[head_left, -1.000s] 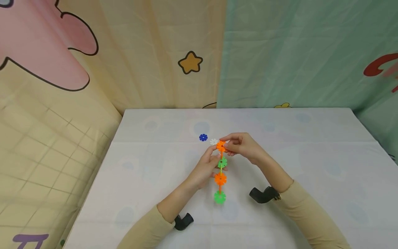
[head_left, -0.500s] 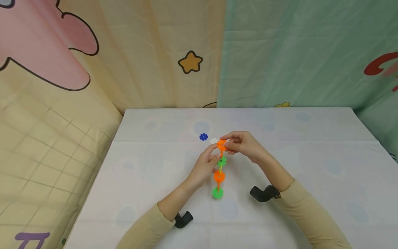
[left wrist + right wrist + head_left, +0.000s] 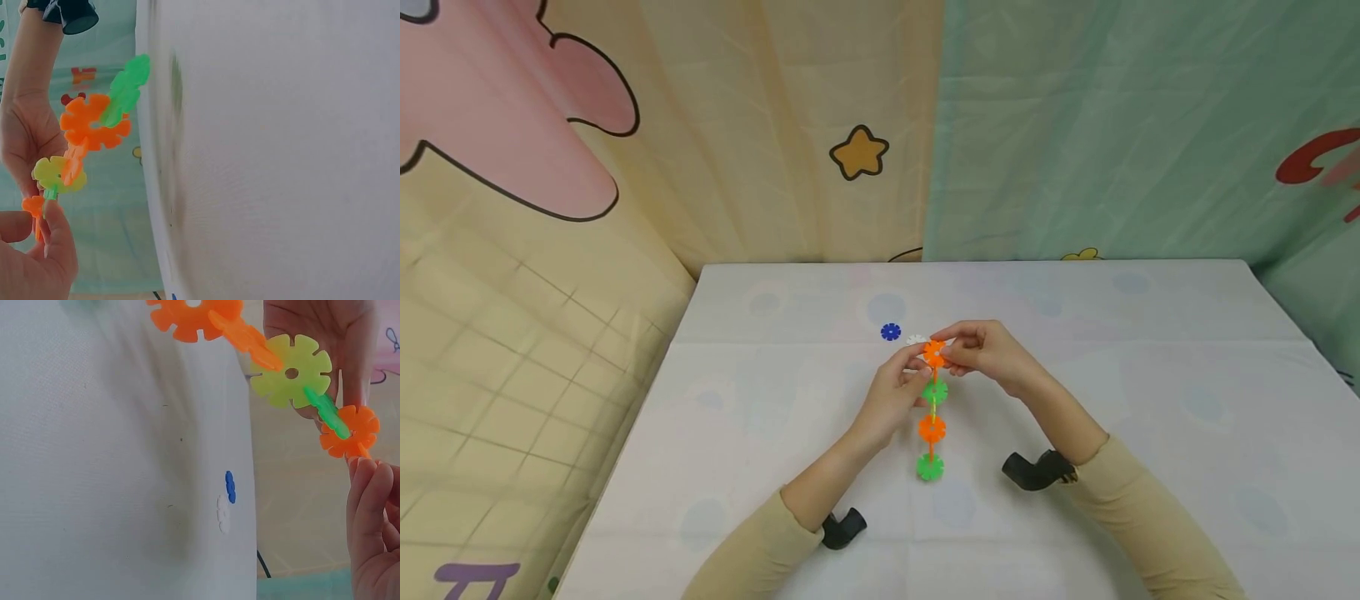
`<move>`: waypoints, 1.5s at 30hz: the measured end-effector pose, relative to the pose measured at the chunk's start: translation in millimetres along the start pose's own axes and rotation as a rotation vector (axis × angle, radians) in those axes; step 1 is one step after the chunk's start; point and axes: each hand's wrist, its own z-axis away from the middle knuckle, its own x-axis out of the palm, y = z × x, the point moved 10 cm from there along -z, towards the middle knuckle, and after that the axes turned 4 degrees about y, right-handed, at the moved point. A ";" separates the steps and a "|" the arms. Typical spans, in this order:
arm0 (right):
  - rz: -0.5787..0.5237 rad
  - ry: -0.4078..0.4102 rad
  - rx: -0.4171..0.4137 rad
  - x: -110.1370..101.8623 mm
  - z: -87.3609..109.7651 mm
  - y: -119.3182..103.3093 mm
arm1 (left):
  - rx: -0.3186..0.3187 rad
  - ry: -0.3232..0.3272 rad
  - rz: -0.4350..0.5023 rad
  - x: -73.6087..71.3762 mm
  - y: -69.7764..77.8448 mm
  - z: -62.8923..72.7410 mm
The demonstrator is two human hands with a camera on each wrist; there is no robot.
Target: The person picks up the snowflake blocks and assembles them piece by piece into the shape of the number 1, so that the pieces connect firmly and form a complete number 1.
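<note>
A chain of slotted plastic snowflake discs [image 3: 932,429] hangs between my hands, in orange, green and yellow. The discs are slotted into each other edge to edge, alternately turned. My right hand [image 3: 990,354] pinches an orange disc [image 3: 934,353] at the chain's upper end between thumb and fingertips. With thumb and fingers, my left hand [image 3: 891,398] holds the chain just below, beside a green disc [image 3: 328,414]. A yellow disc [image 3: 292,370] follows, seen edge-on from the head. The free end, a green disc [image 3: 126,90], points toward my body. Fingers partly cover the upper discs.
A blue disc [image 3: 891,332] and a white disc [image 3: 915,340] lie on the white-covered table [image 3: 760,467] beyond my hands; the left fingers are close to the white one. Black wrist mounts [image 3: 1036,470] stick out from both sleeves. Printed curtains stand behind the table.
The chain's free lower end swung slightly left and away from me, then back right. Both hands keep nearly the same place and grip, with small finger shifts in the left.
</note>
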 end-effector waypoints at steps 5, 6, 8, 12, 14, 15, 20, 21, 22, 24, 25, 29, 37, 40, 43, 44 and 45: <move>-0.011 -0.007 -0.002 2.2 1.4 -0.5 | 0.013 -0.006 -0.008 -1.4 3.4 1.1; -0.014 -0.009 -0.004 2.7 1.6 -0.7 | 0.018 -0.007 -0.010 -1.6 7.7 3.2; -0.020 -0.013 -0.005 3.6 1.8 -0.9 | 0.021 -0.006 -0.020 -2.0 14.9 7.0; -0.018 -0.010 -0.004 3.7 2.1 -0.4 | 0.040 -0.005 -0.051 -2.3 29.4 14.6; -0.017 -0.009 -0.004 3.5 2.1 0.0 | 0.040 -0.008 -0.055 -2.1 25.3 12.6; -0.016 -0.009 -0.005 3.5 2.0 0.1 | 0.041 -0.008 -0.056 -2.2 22.4 11.0; -0.022 -0.016 -0.007 5.3 0.9 1.6 | 0.044 -0.008 -0.034 -2.4 3.9 0.9; -0.025 -0.017 -0.005 5.8 0.6 2.1 | 0.050 -0.006 -0.032 -2.6 2.8 0.0; -0.027 -0.017 -0.003 6.3 0.5 2.5 | 0.056 -0.003 -0.030 -2.7 2.1 -0.6; -0.031 -0.016 0.001 7.1 0.2 3.0 | 0.069 0.007 -0.029 -3.4 2.1 -1.2; -0.032 -0.014 0.002 7.5 0.1 3.0 | 0.071 0.015 -0.029 -4.0 1.9 -1.6; -0.037 -0.014 0.007 9.2 -0.7 3.5 | 0.077 0.042 -0.024 -6.6 3.8 -1.5; -0.049 -0.041 0.014 12.0 -4.0 6.3 | 0.023 0.058 0.016 -10.1 -3.5 -5.4; -0.054 -0.063 0.020 12.0 -5.3 7.8 | 0.000 0.055 0.029 -11.4 -4.8 -5.9; -0.057 -0.077 0.032 9.9 -8.0 12.1 | -0.023 0.066 0.033 -14.1 -6.6 -6.3; -0.056 -0.076 0.035 8.3 -9.2 13.8 | -0.033 0.071 0.033 -15.3 -7.4 -6.2; -0.054 -0.073 0.037 6.4 -10.9 16.0 | -0.039 0.078 0.031 -16.6 -9.1 -6.5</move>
